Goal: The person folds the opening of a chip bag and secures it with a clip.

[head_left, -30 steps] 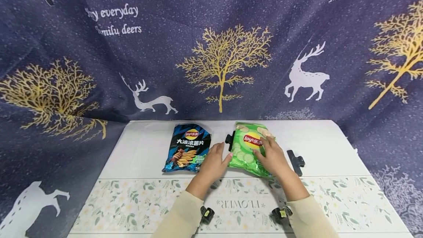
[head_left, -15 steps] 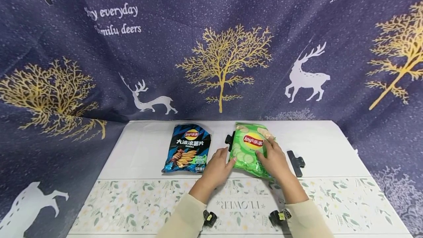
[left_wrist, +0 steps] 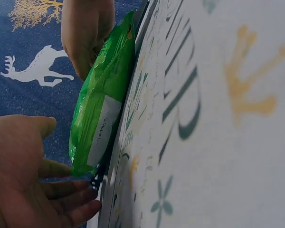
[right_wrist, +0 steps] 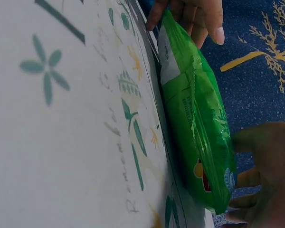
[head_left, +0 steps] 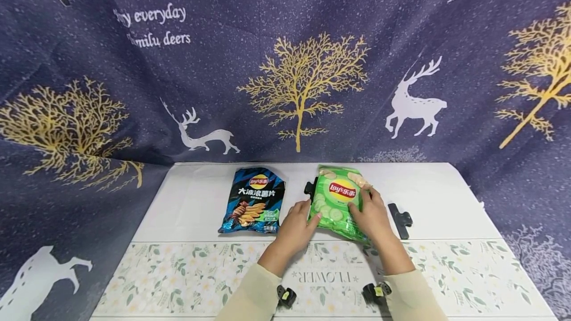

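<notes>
A green bag of Lay's potato chips lies face up on the table, between my two hands. My left hand is at its lower left side, fingers spread and fairly straight, thumb close to the bag's edge. In the left wrist view that left hand shows a gap between thumb and bag. My right hand rests along the bag's right side; in the right wrist view its fingers reach the edge without visibly curling round it. One black bag clip is partly hidden by the bag's left edge.
A blue and black Lay's bag lies left of my left hand. Another black clip lies right of my right hand. The white table has a flower-patterned front strip and a dark blue printed cloth behind.
My left hand has shifted a little right and toward me, away from the blue bag's corner. The right hand has moved only slightly along the green bag, which stays nearly in place.
</notes>
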### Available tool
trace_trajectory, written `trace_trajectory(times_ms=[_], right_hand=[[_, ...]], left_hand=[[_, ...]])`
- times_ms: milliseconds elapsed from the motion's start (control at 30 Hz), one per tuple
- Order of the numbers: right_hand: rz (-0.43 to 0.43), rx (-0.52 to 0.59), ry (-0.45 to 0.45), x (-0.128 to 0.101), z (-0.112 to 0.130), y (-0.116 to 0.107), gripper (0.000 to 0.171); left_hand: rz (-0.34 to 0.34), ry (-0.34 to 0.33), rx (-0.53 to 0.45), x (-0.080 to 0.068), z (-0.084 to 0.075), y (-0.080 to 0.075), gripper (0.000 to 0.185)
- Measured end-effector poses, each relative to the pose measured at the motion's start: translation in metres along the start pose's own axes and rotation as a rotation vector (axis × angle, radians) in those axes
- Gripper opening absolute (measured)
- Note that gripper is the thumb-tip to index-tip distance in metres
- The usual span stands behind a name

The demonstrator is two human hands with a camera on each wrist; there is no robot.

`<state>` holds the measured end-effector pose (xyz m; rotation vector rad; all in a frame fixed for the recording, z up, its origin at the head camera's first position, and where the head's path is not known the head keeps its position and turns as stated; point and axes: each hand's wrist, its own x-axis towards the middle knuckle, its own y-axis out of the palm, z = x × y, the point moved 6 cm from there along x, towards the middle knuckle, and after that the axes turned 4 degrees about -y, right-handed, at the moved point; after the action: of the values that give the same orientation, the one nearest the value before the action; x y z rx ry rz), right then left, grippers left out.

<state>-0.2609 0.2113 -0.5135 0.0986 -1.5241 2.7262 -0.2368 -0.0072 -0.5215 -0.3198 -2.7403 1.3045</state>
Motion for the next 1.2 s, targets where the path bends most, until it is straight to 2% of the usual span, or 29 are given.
trace_trajectory(times_ms=[367,633,800,967,1200], right_hand=[[0.025,0.076,0.097,0.002,-0.01,0.004,0.078],[0.024,0.076,0.114,0.002,-0.015,0.004,0.078],[0.039,0.115,0.102,0.003,-0.015,0.002,0.076],[0.035,0.155,0.096,0.005,-0.018,0.001,0.075],[0.005,0.236,0.089,0.007,-0.022,0.0,0.069]], left_hand=[[0.017,-0.006,-0.006,0.001,-0.001,0.005,0.067],[0.058,-0.011,-0.032,0.0,-0.001,0.007,0.066],[0.08,-0.024,-0.068,0.0,0.0,0.007,0.068],[0.085,-0.029,-0.1,0.001,0.001,0.007,0.068],[0.072,-0.026,-0.097,0.002,0.002,0.009,0.067]])
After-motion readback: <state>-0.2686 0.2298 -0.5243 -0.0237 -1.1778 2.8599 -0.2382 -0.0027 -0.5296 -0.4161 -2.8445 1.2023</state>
